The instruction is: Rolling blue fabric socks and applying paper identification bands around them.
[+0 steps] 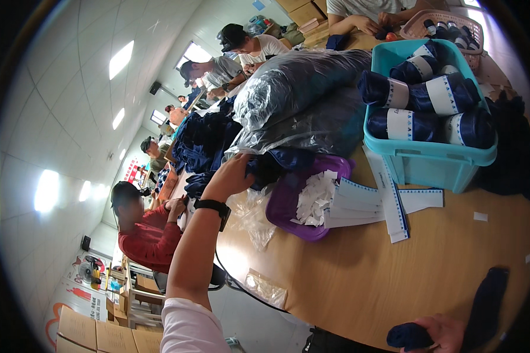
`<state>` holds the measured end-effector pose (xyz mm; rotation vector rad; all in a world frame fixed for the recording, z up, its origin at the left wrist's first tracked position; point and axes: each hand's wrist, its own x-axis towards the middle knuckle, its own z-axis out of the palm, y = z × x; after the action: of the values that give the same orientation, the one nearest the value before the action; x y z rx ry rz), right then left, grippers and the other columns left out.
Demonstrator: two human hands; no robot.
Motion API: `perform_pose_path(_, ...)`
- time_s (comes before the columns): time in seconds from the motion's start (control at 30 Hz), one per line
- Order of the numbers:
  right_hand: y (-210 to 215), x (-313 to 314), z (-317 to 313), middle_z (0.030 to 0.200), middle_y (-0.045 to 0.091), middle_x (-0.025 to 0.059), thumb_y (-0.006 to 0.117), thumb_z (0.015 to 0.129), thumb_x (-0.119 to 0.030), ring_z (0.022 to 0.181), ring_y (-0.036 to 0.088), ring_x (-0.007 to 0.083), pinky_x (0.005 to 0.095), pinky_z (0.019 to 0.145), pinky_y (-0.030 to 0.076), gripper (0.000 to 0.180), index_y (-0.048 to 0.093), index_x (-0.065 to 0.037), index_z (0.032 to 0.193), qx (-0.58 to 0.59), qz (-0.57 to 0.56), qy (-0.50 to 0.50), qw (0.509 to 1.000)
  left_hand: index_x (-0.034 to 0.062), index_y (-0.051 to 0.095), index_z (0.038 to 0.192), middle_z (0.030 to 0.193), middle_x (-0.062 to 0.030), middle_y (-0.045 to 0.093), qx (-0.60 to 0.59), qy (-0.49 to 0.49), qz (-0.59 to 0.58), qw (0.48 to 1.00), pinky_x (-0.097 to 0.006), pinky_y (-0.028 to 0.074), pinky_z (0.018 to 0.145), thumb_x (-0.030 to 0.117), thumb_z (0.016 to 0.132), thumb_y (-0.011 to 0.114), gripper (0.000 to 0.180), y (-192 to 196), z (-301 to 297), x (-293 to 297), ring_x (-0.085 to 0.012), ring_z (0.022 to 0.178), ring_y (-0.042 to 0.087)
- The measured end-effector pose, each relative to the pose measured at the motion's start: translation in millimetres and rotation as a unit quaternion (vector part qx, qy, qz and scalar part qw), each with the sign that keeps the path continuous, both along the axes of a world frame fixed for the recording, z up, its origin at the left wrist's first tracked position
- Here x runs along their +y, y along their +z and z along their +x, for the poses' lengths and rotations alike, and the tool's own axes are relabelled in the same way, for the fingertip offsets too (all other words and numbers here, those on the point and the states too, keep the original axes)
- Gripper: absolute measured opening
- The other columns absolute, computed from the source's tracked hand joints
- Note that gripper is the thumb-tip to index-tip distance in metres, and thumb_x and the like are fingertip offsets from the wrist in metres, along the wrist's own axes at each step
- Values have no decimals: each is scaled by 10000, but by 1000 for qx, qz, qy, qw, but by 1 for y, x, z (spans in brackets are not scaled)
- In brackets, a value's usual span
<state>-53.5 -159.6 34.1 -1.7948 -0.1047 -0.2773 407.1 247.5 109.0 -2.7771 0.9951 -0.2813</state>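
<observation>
My left hand [228, 177], wearing a dark wristband [215, 207], reaches over the table and closes on navy cloth [288, 159] beside a clear plastic bag of dark goods [300, 82]. Some of its fingertips are hidden by the cloth. At the lower right edge, my right hand [443, 330] grips a navy sock-like piece [407, 336], bunched at one end. A longer navy length [487, 303] lies against the hand's other side; whether both are one piece I cannot tell. Rolled navy bundles with white paper bands [444, 94] fill a turquoise basket [433, 156].
A purple basket [312, 232] holds small white paper pieces [316, 197]. Printed paper strips [388, 194] lie beside it. Loose navy cloth [203, 141] heaps behind my left hand. A pink basket [477, 20] stands far right. Several co-workers, one in red [150, 238], sit along the tables.
</observation>
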Motion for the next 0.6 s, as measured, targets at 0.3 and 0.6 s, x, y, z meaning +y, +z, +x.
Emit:
perform_pose_path(0.3, -6, 6, -11, 1032, 722, 172, 831, 920, -149, 857, 723, 276, 352, 745, 571, 362, 711, 32, 1210, 11, 13, -17, 1000, 163, 777, 1005, 1053, -41, 738, -136, -28, 152, 978, -423, 526, 981, 182, 771, 766, 234, -7, -9, -10, -289, 1037, 707)
perform_pose_path(0.6, -14, 7, -8, 923, 750, 187, 910, 771, -156, 826, 753, 299, 332, 750, 559, 467, 743, 22, 1169, -25, 21, -39, 999, 55, 702, 1127, 1178, -129, 731, -113, -77, -392, 910, -373, 558, 946, -50, 835, 733, 312, 50, -66, 17, -239, 1099, 703)
